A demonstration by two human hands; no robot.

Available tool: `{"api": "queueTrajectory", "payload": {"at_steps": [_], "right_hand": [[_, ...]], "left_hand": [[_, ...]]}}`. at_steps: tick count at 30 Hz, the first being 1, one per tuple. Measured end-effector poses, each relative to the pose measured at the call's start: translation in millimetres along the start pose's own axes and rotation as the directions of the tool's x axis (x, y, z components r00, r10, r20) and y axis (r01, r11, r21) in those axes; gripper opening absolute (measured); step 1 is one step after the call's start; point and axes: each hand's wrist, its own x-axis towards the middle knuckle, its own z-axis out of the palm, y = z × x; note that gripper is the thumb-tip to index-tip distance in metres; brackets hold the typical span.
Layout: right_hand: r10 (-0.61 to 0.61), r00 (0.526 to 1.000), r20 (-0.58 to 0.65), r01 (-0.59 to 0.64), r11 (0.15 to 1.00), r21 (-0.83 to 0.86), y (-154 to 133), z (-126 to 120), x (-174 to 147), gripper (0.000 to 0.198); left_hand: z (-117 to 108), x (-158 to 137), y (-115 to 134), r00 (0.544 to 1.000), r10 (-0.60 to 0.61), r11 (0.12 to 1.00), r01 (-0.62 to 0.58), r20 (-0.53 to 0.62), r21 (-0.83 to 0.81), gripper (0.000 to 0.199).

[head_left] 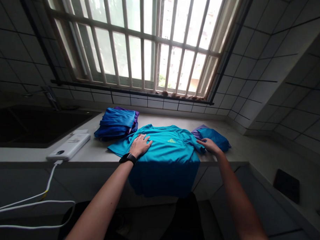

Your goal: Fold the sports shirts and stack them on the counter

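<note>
A turquoise T-shirt (164, 155) with a small yellow-green logo lies spread on the counter, its lower part hanging over the front edge. My left hand (140, 145), with a dark watch on the wrist, rests flat on the shirt's left side, fingers spread. At the opposite side my right hand (210, 145) has its fingers closed at the sleeve edge; the fingertips are partly hidden. Just behind that hand sits a smaller pile of blue and lilac clothes (214, 137). Left of the shirt is a folded stack of blue and purple clothes (116, 122).
A white power bank (70, 146) with a white cable (51, 179) lies on the counter (155, 116) near the dark sink (39, 126) and its tap (52, 98). A dark phone-like slab (287, 185) rests on the right counter. The barred window (142, 35) is behind.
</note>
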Motion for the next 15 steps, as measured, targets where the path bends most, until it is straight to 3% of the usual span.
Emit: {"api": "queueTrajectory", "payload": {"at_steps": [4, 8, 11, 15], "right_hand": [[0.046, 0.998, 0.047, -0.057, 0.962, 0.267, -4.1, -0.5, -5.8, 0.043], [0.149, 0.981, -0.125, -0.053, 0.822, 0.567, -10.1, 0.9, -4.1, 0.039], [0.23, 0.933, -0.278, -0.05, 0.845, 0.532, -7.5, 0.2, 1.2, 0.037], [0.283, 0.889, -0.36, -0.122, 0.904, 0.41, 3.4, -10.6, 6.6, 0.03]], "left_hand": [[-0.7, 0.4, -0.3, 1.0, -0.008, 1.0, 0.008, 0.004, -0.004, 0.054], [0.9, 0.1, -0.4, 1.0, -0.007, 1.0, 0.007, -0.017, -0.007, 0.052], [3.0, 0.4, -0.3, 1.0, -0.02, 1.0, 0.02, -0.024, -0.011, 0.051], [5.1, 0.7, -0.3, 0.999, -0.021, 1.0, 0.02, -0.042, -0.014, 0.051]]}}
